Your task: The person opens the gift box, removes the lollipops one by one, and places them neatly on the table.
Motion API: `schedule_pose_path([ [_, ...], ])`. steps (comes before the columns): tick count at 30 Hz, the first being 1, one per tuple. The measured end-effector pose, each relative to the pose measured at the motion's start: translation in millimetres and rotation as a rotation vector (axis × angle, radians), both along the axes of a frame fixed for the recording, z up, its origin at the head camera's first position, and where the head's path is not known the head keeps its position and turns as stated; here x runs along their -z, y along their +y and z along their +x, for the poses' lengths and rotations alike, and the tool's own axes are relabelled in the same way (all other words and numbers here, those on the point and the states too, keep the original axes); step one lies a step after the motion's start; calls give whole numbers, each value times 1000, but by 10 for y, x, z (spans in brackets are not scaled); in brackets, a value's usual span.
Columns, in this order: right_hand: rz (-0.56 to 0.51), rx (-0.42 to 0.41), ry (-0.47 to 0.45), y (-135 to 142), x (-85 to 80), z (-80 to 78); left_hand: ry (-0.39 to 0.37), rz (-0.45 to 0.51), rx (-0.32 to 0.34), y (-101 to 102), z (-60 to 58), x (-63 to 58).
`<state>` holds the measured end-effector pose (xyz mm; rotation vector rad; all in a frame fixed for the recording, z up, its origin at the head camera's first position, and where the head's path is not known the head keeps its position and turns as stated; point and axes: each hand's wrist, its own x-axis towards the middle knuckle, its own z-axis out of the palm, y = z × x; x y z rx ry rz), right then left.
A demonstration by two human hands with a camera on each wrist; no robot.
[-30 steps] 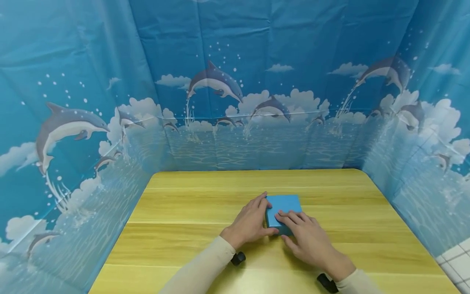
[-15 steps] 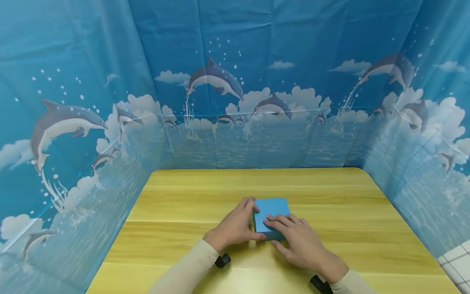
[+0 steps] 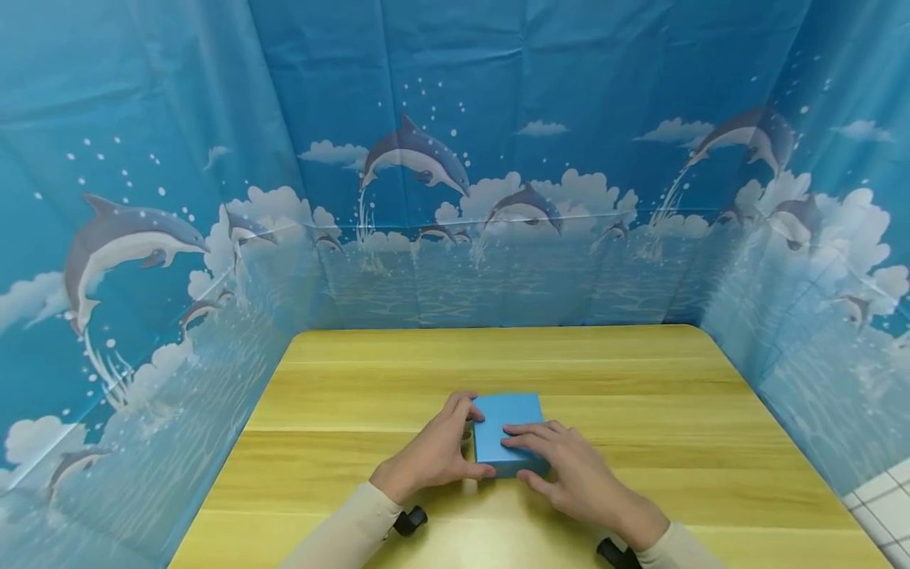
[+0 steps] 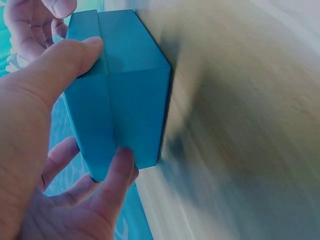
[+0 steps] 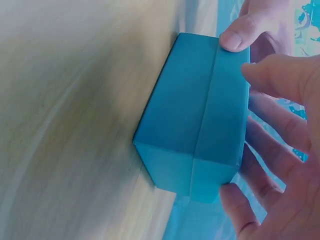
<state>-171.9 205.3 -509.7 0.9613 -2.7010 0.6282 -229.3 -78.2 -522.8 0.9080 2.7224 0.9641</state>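
Observation:
A blue box [image 3: 508, 411] with a lid sits on the wooden table, in front of the person. My left hand [image 3: 434, 450] grips its left side, thumb on the near face and fingers about the far left corner. Laid over the top at the right are the fairly straight fingers of my right hand [image 3: 576, 470], with that thumb by the near face. In the left wrist view the lid seam of the box [image 4: 112, 107] runs level around it, the left thumb above the seam. The right wrist view has the right thumb at the top edge of the box [image 5: 200, 100].
The yellow wooden table [image 3: 320, 450] stretches out on both sides of the box. A blue dolphin-print curtain [image 3: 455, 292] hangs behind the table and along both sides. White floor tiles [image 3: 885, 506] show at the lower right.
Both hands have moved left and nearer the person across the table, with the box between them. Their hold on it looks much the same.

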Motion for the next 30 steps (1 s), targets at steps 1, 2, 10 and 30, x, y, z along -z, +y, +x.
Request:
schedule_pose_path([
  [1,-11,-3,-7,-6,0,2,-8,7,-1,-21,12,6],
  [2,-22,-3,-15,-13,-2,4,-16,12,-5,-41,22,9],
  [10,-147,107,-158,-99,-34,2,-121,154,-20,-152,85,24],
  [30,-437,334,-678,-195,-13,-114,-326,381,-125,-166,348,172],
])
